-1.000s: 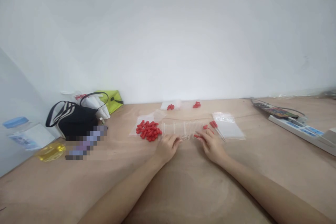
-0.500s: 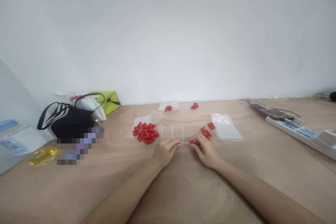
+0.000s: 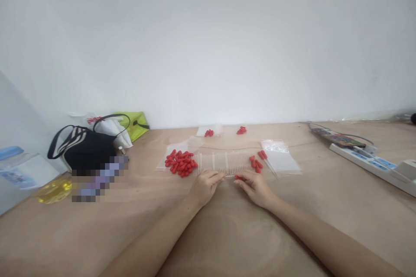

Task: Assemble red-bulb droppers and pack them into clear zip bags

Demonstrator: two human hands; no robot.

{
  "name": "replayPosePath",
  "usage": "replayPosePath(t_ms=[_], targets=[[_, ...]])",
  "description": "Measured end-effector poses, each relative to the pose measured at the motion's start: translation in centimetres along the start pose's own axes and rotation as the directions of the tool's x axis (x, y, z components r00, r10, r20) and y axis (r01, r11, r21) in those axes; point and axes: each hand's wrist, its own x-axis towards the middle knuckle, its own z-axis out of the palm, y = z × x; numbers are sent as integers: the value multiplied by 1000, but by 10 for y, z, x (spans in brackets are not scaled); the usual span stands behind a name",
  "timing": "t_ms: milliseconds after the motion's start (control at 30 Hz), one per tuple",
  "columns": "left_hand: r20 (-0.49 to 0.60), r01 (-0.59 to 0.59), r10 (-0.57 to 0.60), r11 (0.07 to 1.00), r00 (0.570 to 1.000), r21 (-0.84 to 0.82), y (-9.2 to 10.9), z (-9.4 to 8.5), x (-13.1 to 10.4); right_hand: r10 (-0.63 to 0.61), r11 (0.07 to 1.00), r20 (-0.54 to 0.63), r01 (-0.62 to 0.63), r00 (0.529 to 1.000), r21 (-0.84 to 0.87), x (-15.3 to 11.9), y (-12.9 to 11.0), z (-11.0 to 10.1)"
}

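My left hand (image 3: pixel 205 185) pinches one end of a thin clear tube (image 3: pixel 230 176) near the table's middle. At the tube's other end my right hand (image 3: pixel 255 187) grips a red bulb (image 3: pixel 238 178), mostly hidden by the fingers. Just beyond both hands lies a row of clear tubes (image 3: pixel 221 162), side by side. A pile of red bulbs (image 3: pixel 180 163) rests left of the row, partly on clear bags (image 3: pixel 162 162). Several loose red bulbs (image 3: pixel 256 165) are at its right end. Tubes with red bulbs on them (image 3: pixel 264 156) lie against a stack of clear bags (image 3: pixel 284 160).
Further back lie two small groups of red bulbs (image 3: pixel 209 133) (image 3: pixel 241 130). At left are a black bag (image 3: pixel 87 149), a green bag (image 3: pixel 136 125), a yellow item (image 3: pixel 53 191) and a plastic container (image 3: pixel 22 171). A power strip (image 3: pixel 373 163) and a phone (image 3: pixel 339 138) are at right.
The fingers of my right hand have closed lower over the red bulb, and less of it shows. My left hand has barely moved.
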Motion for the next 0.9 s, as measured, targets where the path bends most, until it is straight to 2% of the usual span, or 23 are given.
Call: replayPosePath(t_ms=[300,667,900], targets=[[55,-55,52,996,997,68,0,-1,1,-12,1000,-7,12,1000,7,-2,4,-2],[96,-178,160,956,983,232,0,1,0,-57,998,16,58,998,-28,-3,2,-4],[130,-188,160,952,979,243,6,1,-2,-98,991,60,103,993,-87,-3,-1,-4]])
